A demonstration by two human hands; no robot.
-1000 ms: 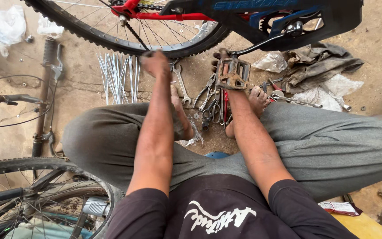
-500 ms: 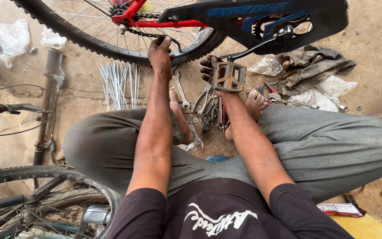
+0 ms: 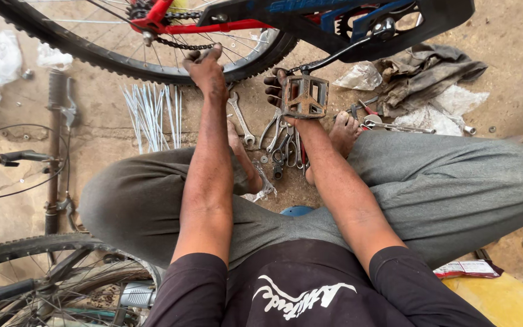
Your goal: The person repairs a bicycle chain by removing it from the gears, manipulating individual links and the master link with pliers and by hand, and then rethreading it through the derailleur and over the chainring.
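Note:
I sit cross-legged on the ground before a bicycle with a red and blue frame [image 3: 225, 24]. My left hand [image 3: 206, 69] reaches forward and rests on the black tyre of its rear wheel [image 3: 92, 45], just below the chain [image 3: 180, 43]. My right hand [image 3: 286, 97] grips the rusty brown pedal [image 3: 304, 95] at the end of the black crank arm [image 3: 334, 59]. Spanners and pliers [image 3: 279, 142] lie on the ground between my feet.
A bundle of silver spokes [image 3: 152, 112] lies left of my left arm. Another bicycle wheel [image 3: 43, 278] sits at the lower left, a handlebar with cables [image 3: 7, 158] at the left edge. Rags and plastic bags [image 3: 419, 82] lie at the upper right.
My left hand has moved forward from above the tools onto the tyre. The right hand stays on the pedal. The view has shifted slightly, so the bicycle sits higher in the picture.

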